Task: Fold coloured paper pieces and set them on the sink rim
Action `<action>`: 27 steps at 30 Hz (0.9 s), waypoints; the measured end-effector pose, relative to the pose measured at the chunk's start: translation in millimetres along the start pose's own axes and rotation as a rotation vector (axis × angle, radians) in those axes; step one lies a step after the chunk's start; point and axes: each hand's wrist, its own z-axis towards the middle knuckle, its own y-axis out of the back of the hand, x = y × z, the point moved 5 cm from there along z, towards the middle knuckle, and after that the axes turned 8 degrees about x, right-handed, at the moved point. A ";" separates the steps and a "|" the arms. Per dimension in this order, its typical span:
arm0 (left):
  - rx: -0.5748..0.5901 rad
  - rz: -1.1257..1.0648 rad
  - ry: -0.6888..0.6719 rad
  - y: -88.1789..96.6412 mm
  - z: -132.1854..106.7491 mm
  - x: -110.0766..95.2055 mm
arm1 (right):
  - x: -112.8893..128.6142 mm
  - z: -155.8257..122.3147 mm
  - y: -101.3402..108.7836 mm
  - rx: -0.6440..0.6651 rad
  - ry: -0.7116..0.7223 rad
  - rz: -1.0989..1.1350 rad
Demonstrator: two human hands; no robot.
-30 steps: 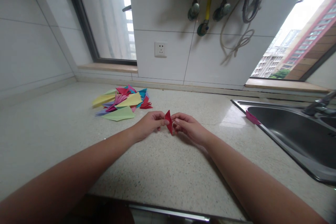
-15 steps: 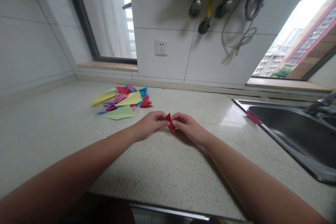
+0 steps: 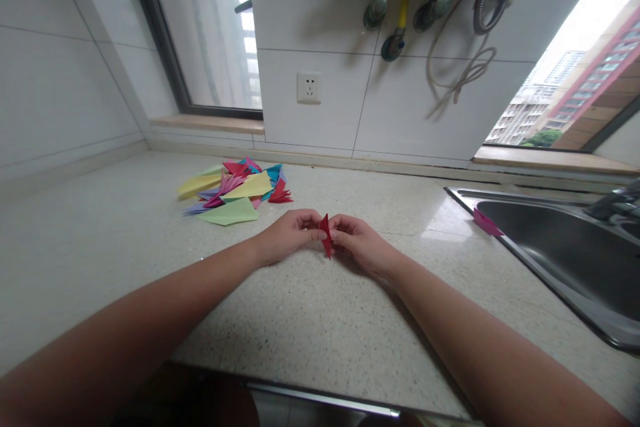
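Observation:
Between my two hands a small piece of folded red paper point(image 3: 326, 236) stands on edge, just over the speckled countertop point(image 3: 300, 320). My left hand point(image 3: 293, 237) pinches it from the left, thumb on the near side. From the right, my right hand point(image 3: 357, 241) grips it with thumb and fingers closed. The exact folds are too small to make out, and fingertips hide part of the paper. To the left, beyond my left hand, lies a pile of folded coloured papers point(image 3: 233, 210) in yellow, green, pink, red, blue and purple; some look like paper planes.
A steel sink point(image 3: 540, 247) with a tap point(image 3: 617, 200) is at the right. On its left rim rests a magenta folded paper point(image 3: 486, 222). Behind the counter, the tiled wall carries a socket point(image 3: 309, 88) and hoses point(image 3: 404, 0).
The red paper has turned a little and now shows narrower, more upright between my fingers. Both hands stay in nearly the same place. The whole view has shifted slightly.

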 end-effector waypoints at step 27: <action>-0.102 0.039 0.110 8.4 -0.2 8.6 | 12.8 2.5 8.1 -0.202 0.050 -0.127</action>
